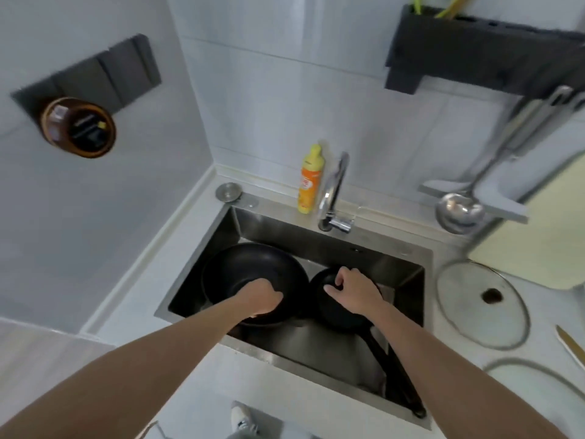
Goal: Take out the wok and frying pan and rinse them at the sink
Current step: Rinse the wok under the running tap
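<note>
Both pans sit in the sink (pixel 364 245): wok (pixel 243 267) left, frying pan (pixel 335 315) right, rims just beside each other. Frying pan handle (pixel 395 378) runs toward the viewer and right, over the sink's near edge; wok handle hidden. Left hand (pixel 261 296) fisted on the wok's near rim; right hand (pixel 351 289) curled over the frying pan, grip unclear. Faucet (pixel 332 194) and soap bottle (pixel 310 180) behind; glass lid (pixel 481 304) on the worktop (pixel 202 223) right.

Black wok (pixel 250 270) and pan (pixel 340 315) in a dark steel sink (pixel 316 350) — yellow-and-orange bottle (pixel 310 182), chrome tap (pixel 332 191), white surface (pixel 196 242), pale grey tiles (pixel 269 106).
</note>
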The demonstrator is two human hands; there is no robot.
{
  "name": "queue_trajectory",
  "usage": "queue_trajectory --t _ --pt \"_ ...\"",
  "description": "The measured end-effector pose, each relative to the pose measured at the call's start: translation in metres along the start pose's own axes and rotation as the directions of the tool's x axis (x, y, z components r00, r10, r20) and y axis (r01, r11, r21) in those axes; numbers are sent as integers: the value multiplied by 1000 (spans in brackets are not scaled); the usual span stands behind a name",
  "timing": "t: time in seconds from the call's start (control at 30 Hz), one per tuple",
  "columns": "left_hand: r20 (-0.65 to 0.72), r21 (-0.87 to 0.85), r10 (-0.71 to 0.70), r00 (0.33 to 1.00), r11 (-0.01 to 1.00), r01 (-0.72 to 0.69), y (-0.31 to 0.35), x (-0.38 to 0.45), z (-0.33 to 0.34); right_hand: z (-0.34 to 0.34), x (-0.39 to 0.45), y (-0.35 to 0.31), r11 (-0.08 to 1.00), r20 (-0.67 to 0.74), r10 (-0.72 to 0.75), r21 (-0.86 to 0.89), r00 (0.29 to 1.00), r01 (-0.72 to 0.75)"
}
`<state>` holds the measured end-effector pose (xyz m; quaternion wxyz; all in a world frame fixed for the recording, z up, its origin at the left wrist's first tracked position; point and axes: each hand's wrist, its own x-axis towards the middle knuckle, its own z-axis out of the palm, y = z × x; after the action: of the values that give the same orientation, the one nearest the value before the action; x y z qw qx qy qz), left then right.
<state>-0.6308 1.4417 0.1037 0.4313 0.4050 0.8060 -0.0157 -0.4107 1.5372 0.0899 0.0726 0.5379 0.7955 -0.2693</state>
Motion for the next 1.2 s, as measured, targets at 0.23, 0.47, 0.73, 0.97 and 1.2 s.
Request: queue_trajectory --t 0.23,0.47,0.73,0.97,1.2 --pt "-78 9 -338 938 940 340 -106 17 -6 29 54 -62 1000 53 -10 -2 999 10" --pt "-5 261 -362 932 899 351 -107 34 16 20 95 -33 998 59 6 61 998 -10" --pt "200 -106 -360 911 917 386 -36 18 22 -31 153 38 894 -125 251 410 960 -181" --pt "427 -553 -262 865 682 479 30 6 17 -56 189 32 839 -75 289 501 954 -214" --pt "401 -691 -276 874 534 486 48 -3 30 -56 200 27 969 -161 211 167 964 -184"
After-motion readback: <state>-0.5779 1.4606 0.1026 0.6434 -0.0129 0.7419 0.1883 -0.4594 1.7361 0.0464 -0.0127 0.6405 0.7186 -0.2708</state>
